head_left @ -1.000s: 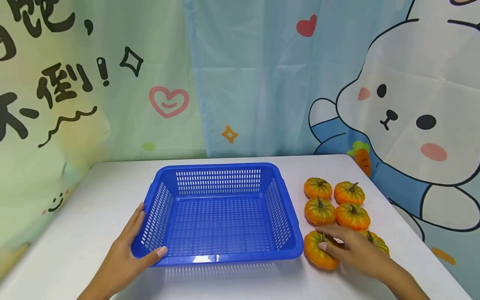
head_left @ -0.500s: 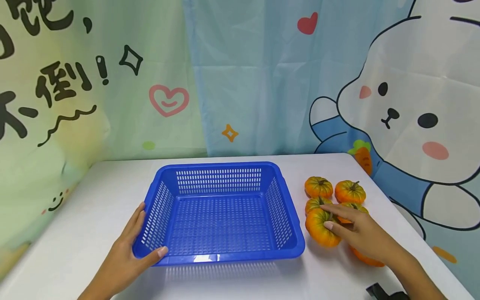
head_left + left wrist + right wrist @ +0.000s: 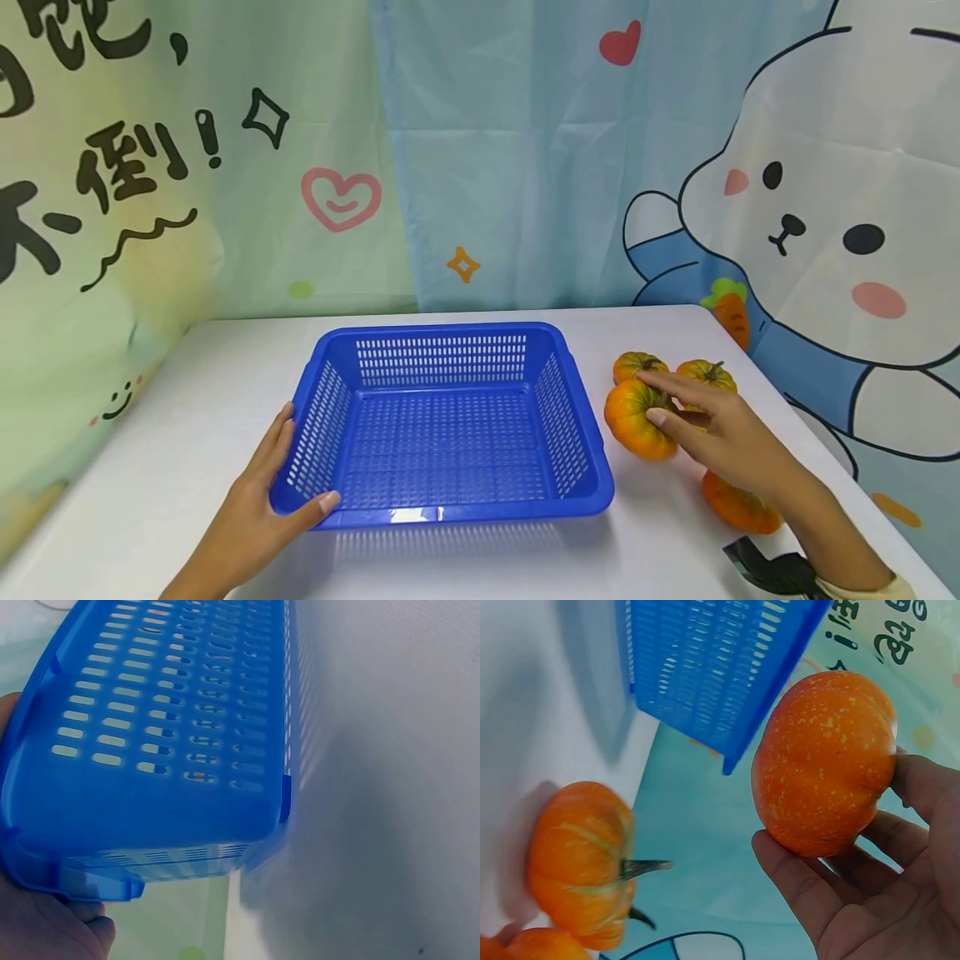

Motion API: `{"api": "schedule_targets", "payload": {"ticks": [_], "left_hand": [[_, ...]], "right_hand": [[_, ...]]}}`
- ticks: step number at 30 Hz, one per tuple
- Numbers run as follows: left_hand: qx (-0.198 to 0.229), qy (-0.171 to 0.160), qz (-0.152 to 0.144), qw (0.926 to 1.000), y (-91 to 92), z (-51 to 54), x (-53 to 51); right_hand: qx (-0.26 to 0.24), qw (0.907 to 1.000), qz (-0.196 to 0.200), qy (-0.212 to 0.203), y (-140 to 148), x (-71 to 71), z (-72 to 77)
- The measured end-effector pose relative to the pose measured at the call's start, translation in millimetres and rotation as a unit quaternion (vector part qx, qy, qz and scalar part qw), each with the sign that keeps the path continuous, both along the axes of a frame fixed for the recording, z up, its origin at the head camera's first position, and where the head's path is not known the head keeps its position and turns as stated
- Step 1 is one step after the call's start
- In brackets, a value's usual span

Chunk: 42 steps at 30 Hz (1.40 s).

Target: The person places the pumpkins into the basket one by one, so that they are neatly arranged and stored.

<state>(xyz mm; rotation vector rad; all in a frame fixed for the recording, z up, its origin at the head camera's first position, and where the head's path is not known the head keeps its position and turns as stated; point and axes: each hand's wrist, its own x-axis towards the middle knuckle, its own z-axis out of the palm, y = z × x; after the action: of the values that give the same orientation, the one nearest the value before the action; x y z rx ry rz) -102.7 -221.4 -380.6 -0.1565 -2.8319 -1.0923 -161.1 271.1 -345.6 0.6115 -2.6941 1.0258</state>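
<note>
Several things are partly hidden. In the head view, the right hand (image 3: 720,429) and the round, ribbed orange pumpkin (image 3: 636,423) in its grasp cover parts of the pumpkins behind: one small yellow-orange pumpkin with green streaks (image 3: 636,364) at the far left of this group, and one similar yellow-green pumpkin with a short stem (image 3: 708,372) beside it. A yellow patch between the fingers is too small to make out surely. Nearer, a smooth-looking orange pumpkin (image 3: 738,504) lies on the white table (image 3: 202,408), its upper part hidden by the right forearm. A black, flat piece (image 3: 780,575) by this wrist is cut off by the lower edge.

The right hand holds its pumpkin between thumb and fingers, opened about as wide as the fruit. The right wrist view shows this pumpkin raised from the table; its stem is hidden there. It is just to the right of the blue, rectangular plastic basket with slotted walls (image 3: 510,510).

The left hand (image 3: 251,500) grips the near left corner of the basket: thumb over the front rim, fingers against the outer left side, with a wide gap between. In the left wrist view, this hand is mostly cut off.
</note>
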Motion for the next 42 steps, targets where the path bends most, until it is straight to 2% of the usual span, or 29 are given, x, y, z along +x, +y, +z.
{"api": "schedule_targets", "payload": {"ticks": [5,10,16,20,26,31,36,42], "left_hand": [[0.002,0.000,-0.001,1.0000,1.1,-0.1,-0.7],[-0.003,-0.005,0.003,1.0000,1.9,0.8,-0.9],[0.003,0.008,-0.003,1.0000,0.7,1.7,-0.8],[0.005,0.008,0.000,1.0000,0.4,0.5,-1.0],[0.007,0.005,0.001,1.0000,1.0,-1.1,-0.1],[0.007,0.009,0.001,0.9999,1.5,0.4,0.8],[0.008,0.010,-0.001,0.9999,1.4,1.4,1.2],[0.013,0.014,-0.003,0.9998,1.1,0.1,1.0]], "right_hand": [[0.005,0.9995,0.019,0.026,-8,-4.5,11.7],[0.010,0.9988,0.034,0.034,-19,-9.0,19.9],[-0.021,0.9972,0.062,0.037,-34,-13.2,28.8],[-0.036,0.9947,0.093,0.026,-45,-16.5,33.4],[-0.011,0.9887,0.149,-0.015,-65,-23.1,39.0],[0.007,0.9825,0.186,-0.004,-81,-29.4,49.1],[-0.006,0.9771,0.212,-0.023,-98,-37.3,55.9],[-0.019,0.9726,0.231,-0.019,-121,-47.7,56.7]]}}
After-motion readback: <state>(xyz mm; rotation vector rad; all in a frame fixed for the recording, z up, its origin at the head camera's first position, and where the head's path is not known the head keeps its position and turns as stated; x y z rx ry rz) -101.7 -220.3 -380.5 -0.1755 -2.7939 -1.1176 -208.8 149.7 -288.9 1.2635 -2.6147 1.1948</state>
